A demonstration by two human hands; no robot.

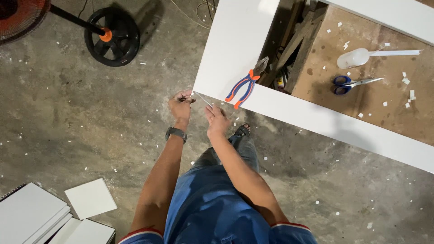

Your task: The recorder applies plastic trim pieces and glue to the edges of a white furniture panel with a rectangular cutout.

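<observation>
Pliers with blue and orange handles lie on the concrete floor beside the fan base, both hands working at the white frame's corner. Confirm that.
Not quite. The head view shows the pliers lying on the white frame, not on the floor. Both the left hand and right hand are at its corner.

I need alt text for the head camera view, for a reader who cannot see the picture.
Seen from above, a person's left hand and right hand pinch a thin strip at the corner of a white frame. Pliers lie on the frame; scissors and a white bottle lie on a brown board inside it.
</observation>
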